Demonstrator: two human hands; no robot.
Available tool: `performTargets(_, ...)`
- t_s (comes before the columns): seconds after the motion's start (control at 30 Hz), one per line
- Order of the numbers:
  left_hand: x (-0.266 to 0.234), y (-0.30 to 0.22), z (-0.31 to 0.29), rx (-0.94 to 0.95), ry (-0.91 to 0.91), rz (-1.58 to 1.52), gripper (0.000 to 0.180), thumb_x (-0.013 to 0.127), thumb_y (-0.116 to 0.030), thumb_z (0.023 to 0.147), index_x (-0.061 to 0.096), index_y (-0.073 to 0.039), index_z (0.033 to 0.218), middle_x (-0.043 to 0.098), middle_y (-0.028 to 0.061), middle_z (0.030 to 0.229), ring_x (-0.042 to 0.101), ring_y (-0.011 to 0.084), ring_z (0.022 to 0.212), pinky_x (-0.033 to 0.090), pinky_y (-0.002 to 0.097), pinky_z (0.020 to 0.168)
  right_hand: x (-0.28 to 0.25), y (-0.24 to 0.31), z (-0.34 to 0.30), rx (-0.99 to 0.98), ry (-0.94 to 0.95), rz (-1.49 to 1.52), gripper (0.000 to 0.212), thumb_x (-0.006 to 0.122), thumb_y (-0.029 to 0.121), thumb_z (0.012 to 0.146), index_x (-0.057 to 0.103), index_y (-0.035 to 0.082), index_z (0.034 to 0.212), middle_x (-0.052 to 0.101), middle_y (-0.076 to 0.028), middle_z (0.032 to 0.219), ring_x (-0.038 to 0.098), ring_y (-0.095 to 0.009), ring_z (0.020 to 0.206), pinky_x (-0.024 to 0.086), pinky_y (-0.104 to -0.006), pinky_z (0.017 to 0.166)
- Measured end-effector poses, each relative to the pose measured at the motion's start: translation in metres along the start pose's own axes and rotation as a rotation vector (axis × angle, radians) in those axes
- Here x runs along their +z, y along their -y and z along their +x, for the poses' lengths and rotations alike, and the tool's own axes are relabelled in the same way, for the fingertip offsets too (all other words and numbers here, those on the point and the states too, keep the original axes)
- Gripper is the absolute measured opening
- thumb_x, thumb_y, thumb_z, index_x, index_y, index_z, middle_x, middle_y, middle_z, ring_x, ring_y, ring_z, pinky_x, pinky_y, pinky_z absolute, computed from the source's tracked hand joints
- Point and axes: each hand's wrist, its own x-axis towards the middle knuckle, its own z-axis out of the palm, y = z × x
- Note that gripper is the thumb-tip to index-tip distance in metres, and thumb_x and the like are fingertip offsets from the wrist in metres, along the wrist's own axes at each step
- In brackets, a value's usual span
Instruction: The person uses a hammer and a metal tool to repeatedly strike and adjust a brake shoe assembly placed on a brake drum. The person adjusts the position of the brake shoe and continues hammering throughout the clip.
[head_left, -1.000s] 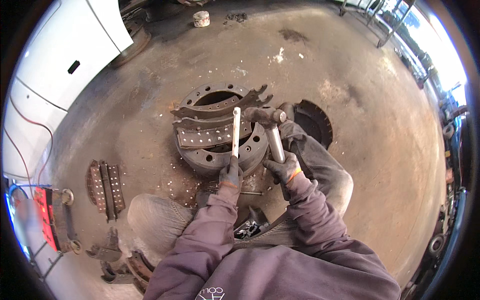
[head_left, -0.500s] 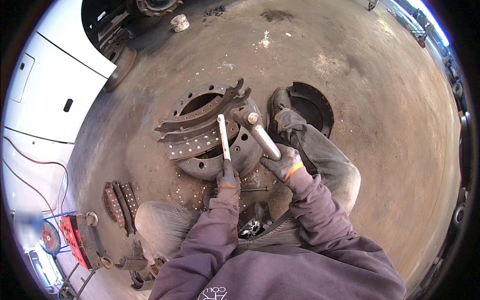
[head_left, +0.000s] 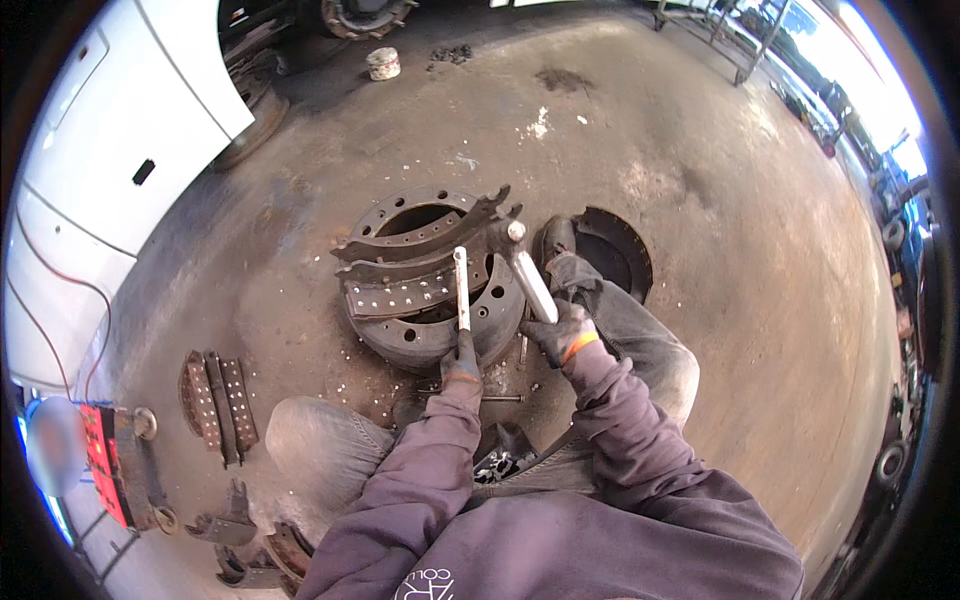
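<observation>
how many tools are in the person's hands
2: a slim pale bar in the left hand, and a hammer in the right hand. The hands hide part of each.

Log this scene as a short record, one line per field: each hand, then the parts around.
Left hand: gripping a pale bar
Right hand: gripping a hammer
Centre: curved metal shoes lying across a round drum
Left: light-dotted curved strips
Beside right boot: round dark part
Far: whitish bucket
</observation>
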Motion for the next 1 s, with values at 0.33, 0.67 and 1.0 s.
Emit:
performTargets(0.33,-0.013,-0.004,-0.007,0.034,-0.029,0.166,0.076,0.049,-0.072,0.092,0.074,-0.002,0.078,0.069,0.0236,0.075,0.067,0.0431,0.079,0.048,0.0517,0.074,-0.048,0.203,-0.017,-0.326,-0.101,0.249,0.041,0.079,0.029,0.079,0.069,-0.003,0.103,0.071,-0.013,0.084,0.067,-0.017,0.074,0.054,-0.0319,0.067)
performTargets(0.67,0.009,0.05,0.03,0.279,-0.184,0.215,0.08,0.044,-0.076,0.091,0.075,-0.002,0.094,0.069,0.0279,0.096,0.063,0.0492,0.099,0.049,0.0548,0.086,0.002,0.078,0.047,0.038,0.252,-0.471,0.047,0.082,0.031,0.069,0.072,0.004,0.106,0.072,-0.013,0.09,0.07,-0.023,0.071,0.056,-0.0352,0.061)
performTargets(1.0,-0.001,-0.014,-0.018,0.001,-0.016,0.179,0.079,0.046,-0.074,0.091,0.072,0.001,0.083,0.069,0.0265,0.085,0.062,0.0499,0.087,0.047,0.0514,0.076,-0.025,0.148,-0.002,-0.414,-0.066,-0.093,0.04,0.082,0.026,0.075,0.065,-0.002,0.098,0.066,-0.009,0.078,0.062,-0.015,0.068,0.052,-0.035,0.065)
